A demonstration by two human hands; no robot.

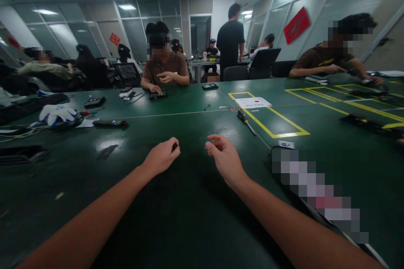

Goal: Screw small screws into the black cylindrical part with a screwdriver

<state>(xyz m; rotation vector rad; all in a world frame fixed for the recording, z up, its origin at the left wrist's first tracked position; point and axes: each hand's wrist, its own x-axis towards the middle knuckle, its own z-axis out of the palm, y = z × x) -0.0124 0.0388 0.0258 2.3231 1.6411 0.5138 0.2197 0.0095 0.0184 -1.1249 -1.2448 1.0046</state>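
Head: hands (161,156) (227,162) apart (tabletop (192,145) between)

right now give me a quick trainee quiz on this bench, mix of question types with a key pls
1. True or false: the person's left hand and right hand are touching.
2. Which thing lies beyond the right hand, near the yellow tape?
A. a hammer
B. a screwdriver
C. a mug
3. Fill in: the white glove lies toward the ____ side of the picture.

Key: 1. False, a gap shows between them. 2. B. 3. Left.
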